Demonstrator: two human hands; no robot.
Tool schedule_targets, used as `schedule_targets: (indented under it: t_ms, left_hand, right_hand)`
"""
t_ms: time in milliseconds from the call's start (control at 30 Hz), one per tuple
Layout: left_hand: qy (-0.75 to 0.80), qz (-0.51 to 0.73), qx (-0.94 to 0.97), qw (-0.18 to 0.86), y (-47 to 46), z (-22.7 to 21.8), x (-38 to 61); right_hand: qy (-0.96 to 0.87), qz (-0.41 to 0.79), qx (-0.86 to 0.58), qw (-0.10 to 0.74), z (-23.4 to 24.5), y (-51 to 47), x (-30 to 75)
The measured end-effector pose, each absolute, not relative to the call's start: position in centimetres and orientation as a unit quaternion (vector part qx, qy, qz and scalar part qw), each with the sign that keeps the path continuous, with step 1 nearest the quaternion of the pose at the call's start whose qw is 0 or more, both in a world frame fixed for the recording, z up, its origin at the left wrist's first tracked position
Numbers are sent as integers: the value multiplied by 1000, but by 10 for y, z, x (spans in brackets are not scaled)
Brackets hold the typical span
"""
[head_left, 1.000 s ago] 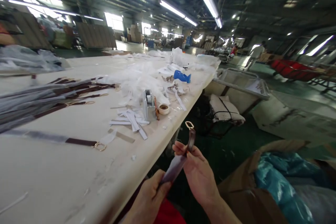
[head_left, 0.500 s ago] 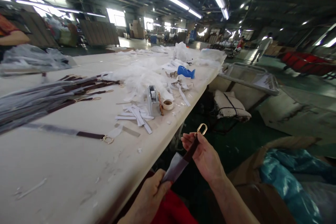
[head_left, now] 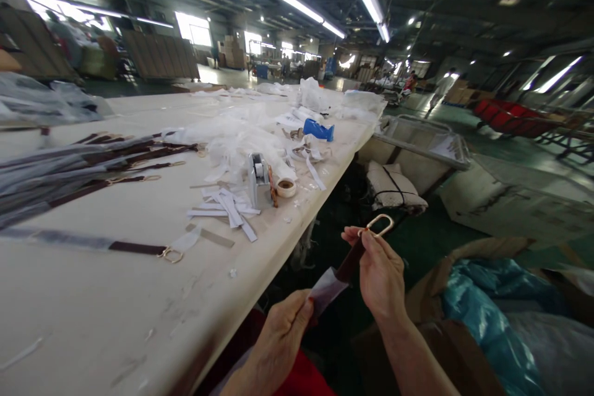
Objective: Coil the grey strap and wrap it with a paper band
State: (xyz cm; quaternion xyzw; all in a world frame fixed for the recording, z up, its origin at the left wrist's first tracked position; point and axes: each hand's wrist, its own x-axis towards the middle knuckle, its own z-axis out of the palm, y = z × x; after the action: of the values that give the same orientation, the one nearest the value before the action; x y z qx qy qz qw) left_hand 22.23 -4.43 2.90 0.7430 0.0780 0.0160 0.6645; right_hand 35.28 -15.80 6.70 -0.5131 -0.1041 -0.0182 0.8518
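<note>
A dark brown strap with a gold oval clasp at its tip is held between my hands, beyond the table's front edge. My left hand is closed on the strap's lower part, which is wrapped in a whitish translucent sleeve. The fingers of my right hand pinch the strap's end right below the clasp. On the table, another wrapped strap lies with its gold clasp toward me. Several more straps lie bunched at the left.
On the white table are a tape dispenser, a tape roll, paper strips, a blue dispenser and crumpled film. To the right stand a wheeled cart and a carton with teal plastic.
Both hands have shifted right and a little upward in view with the strap. The clasp has turned to point more to the right. The table scene has slid left.
</note>
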Motion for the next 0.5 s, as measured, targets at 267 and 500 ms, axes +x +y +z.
schedule_targets:
  t_ms: [267, 500]
  left_hand:
    - [72, -13, 695, 715, -57, 33, 241]
    - [80, 33, 682, 726, -61, 59, 272]
  right_hand:
    - [-98, -62, -533, 838, 68, -162, 360]
    - [-105, 27, -542, 833, 64, -163, 355]
